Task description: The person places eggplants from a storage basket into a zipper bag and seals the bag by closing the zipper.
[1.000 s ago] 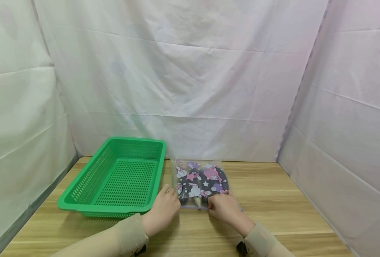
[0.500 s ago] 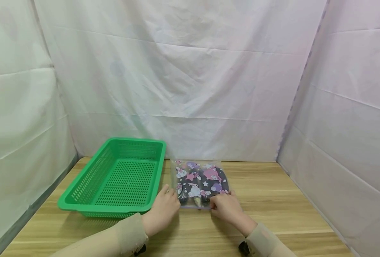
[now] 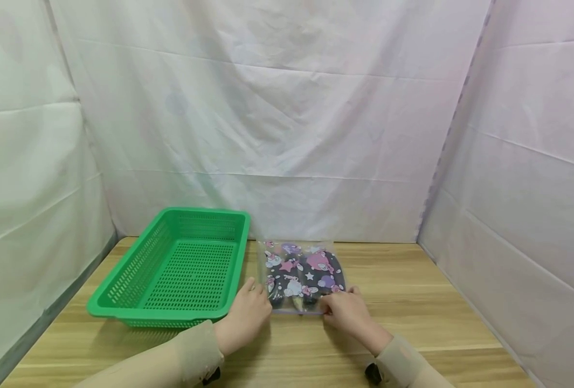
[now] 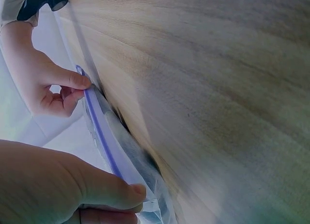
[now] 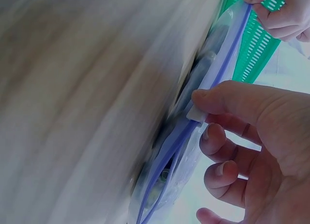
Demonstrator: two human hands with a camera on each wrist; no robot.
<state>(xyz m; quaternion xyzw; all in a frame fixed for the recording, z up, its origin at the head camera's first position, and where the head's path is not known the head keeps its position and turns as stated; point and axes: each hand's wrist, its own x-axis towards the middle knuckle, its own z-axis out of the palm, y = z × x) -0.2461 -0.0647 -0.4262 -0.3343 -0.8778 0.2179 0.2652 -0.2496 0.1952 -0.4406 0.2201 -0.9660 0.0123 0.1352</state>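
Note:
A clear zip bag [image 3: 272, 260] lies flat near the middle of the table, showing a dark cartoon pattern of pink, white and purple figures. My left hand [image 3: 248, 310] pinches the left end of its zip edge, thumb on top. On the right, my right hand [image 3: 348, 313] pinches a small white slider [image 5: 195, 114] between thumb and index finger, the other fingers loosely curled. The purple zip strip [image 4: 104, 136] runs between both hands. In the right wrist view its two strands stand apart on one side of the slider and lie together towards the left hand.
A green perforated basket [image 3: 240, 258] stands left of the bag, close to the left hand. Wood-grain table [image 3: 413, 291] extends to the right. White cloth sheets [image 3: 287, 134] hang behind and at both sides.
My right hand has slid slightly to the right along the bag's zip edge. The left hand has stayed at its end, and the bag and basket have kept their places.

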